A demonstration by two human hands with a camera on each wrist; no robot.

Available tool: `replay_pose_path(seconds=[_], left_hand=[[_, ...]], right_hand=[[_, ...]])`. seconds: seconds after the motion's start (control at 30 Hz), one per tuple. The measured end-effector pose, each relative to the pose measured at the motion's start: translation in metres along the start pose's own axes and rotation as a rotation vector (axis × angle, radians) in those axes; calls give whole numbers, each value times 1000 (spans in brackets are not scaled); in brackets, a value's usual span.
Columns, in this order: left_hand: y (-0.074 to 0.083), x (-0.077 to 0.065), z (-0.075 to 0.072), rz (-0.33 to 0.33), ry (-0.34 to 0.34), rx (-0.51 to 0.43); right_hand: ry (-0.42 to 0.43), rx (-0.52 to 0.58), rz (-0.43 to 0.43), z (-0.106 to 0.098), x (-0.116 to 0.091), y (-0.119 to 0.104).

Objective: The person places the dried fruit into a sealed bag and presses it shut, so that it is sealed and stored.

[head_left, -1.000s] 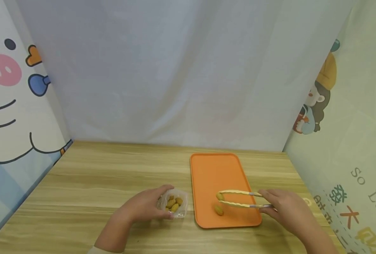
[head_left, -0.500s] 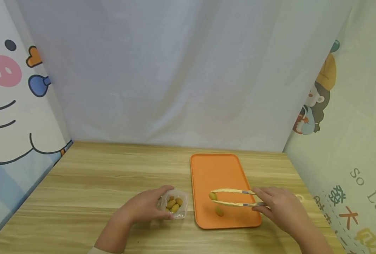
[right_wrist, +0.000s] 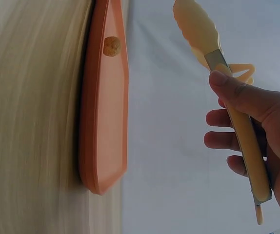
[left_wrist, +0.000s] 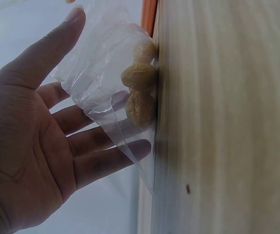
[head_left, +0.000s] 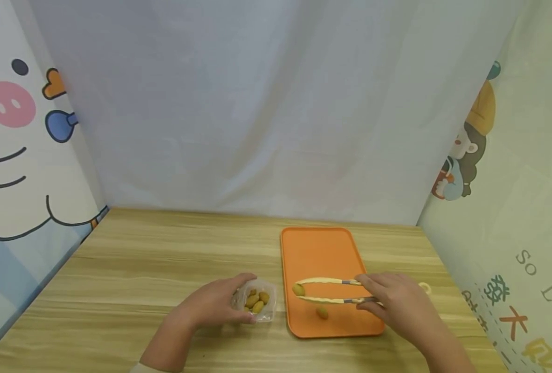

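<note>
My left hand (head_left: pixel 215 300) holds a clear plastic bag (head_left: pixel 269 311) between thumb and fingers, its mouth spread upward. Several wrinkled, yellow-brown, nut-like pieces (left_wrist: pixel 139 75) lie in the bag on the table. My right hand (head_left: pixel 392 300) grips food tongs (head_left: pixel 322 281) with cream scalloped tips and metal arms. In the head view, one nut-like piece (head_left: pixel 298 289) sits between the tong tips, above the left side of the orange tray (head_left: pixel 322 248). A second piece (head_left: pixel 322 313) lies on the tray near its front. In the right wrist view the tongs (right_wrist: pixel 198 29) point upward, thumb along one arm.
The wood-grain table (head_left: pixel 164 248) runs back to a white cloth (head_left: pixel 257 103). Printed cloths with cartoon figures hang at both sides. A narrow strip of table separates the bag from the tray's left edge.
My right hand and the tongs have moved left across the tray, carrying the nut-like piece toward the bag. My left hand and the bag have stayed nearly still.
</note>
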State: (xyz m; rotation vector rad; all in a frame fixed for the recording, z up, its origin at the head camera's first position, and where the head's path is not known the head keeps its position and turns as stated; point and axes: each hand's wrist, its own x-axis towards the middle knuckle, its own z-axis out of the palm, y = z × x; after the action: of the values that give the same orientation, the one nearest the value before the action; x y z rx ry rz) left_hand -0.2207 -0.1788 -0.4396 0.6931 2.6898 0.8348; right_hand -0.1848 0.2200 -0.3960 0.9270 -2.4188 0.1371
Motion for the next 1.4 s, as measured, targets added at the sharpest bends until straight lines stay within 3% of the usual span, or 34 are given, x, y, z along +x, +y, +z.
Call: replay_pose_path(seconds=[0.67, 1.1, 1.4], left_hand=[[1, -2, -1, 13, 4, 2], [-1, -1, -2, 22, 5, 4], [-1, -2, 0, 21, 3, -6]], right_hand=[[-5, 35, -49, 15, 24, -21], [-55, 23, -50, 25, 36, -35], [-133, 28, -21, 29, 40, -42]])
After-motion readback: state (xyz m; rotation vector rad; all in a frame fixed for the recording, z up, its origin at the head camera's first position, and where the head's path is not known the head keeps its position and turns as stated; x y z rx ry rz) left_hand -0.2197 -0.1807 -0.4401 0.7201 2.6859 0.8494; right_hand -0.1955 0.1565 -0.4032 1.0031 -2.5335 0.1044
